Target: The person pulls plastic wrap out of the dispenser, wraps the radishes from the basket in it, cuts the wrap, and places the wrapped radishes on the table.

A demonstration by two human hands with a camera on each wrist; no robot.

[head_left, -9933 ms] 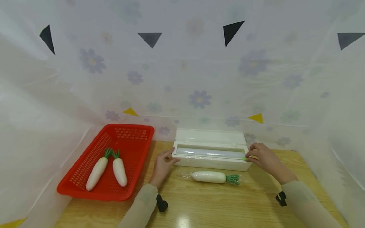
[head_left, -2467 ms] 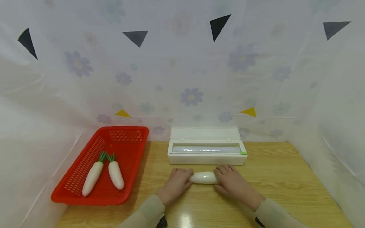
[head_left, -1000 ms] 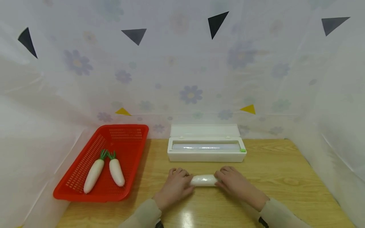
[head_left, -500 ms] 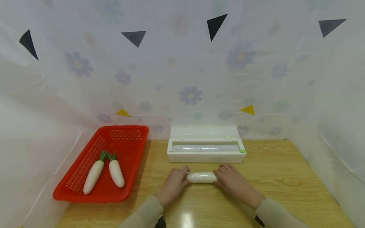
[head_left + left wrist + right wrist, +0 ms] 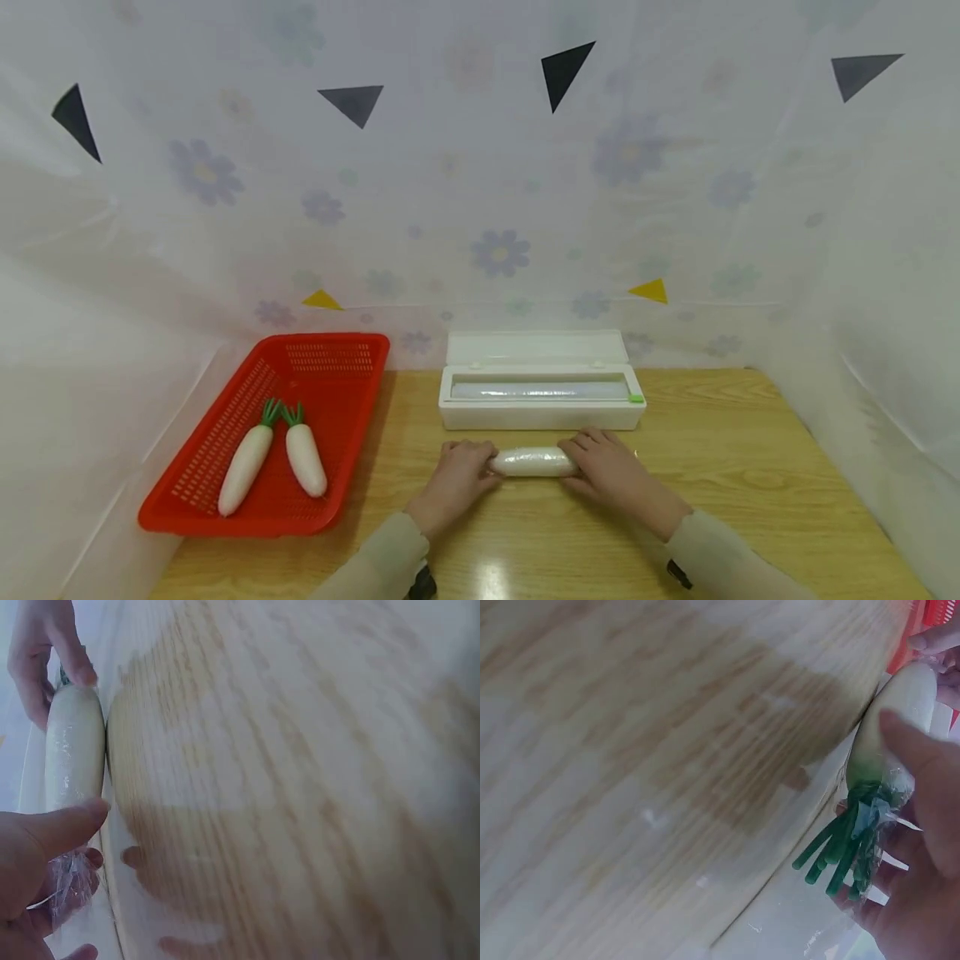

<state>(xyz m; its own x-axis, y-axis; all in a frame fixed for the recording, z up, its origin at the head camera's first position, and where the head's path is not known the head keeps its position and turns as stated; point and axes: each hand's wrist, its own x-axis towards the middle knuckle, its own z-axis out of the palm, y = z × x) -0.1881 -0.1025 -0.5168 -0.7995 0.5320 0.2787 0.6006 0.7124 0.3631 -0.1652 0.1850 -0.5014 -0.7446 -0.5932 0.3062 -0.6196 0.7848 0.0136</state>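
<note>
A white radish (image 5: pixel 534 461) wrapped in clear film lies crosswise in front of the white box, a hand at each end. My left hand (image 5: pixel 452 485) grips its tip end; the left wrist view shows the thumb on the radish (image 5: pixel 73 746) and crumpled film (image 5: pixel 71 881) by the fingers. My right hand (image 5: pixel 617 481) holds the leafy end, its thumb over the top and fingers underneath. Green stems (image 5: pixel 844 844), partly covered by film, stick out beside that palm in the right wrist view; the hand hides them from the head camera.
Behind the hands stands the white film box (image 5: pixel 540 417), lid raised, with a roll of film (image 5: pixel 540 390) inside and a green slider (image 5: pixel 636 398) at its right end. At left, a red basket (image 5: pixel 352 467) holds two radishes (image 5: pixel 246 471). Floral sheeting (image 5: pixel 495 167) encloses the wooden table (image 5: pixel 750 467).
Both hands have left the box's ends and now hold the wrapped radish that lay in front of it. Over the last second the radish has shifted slightly between them.
</note>
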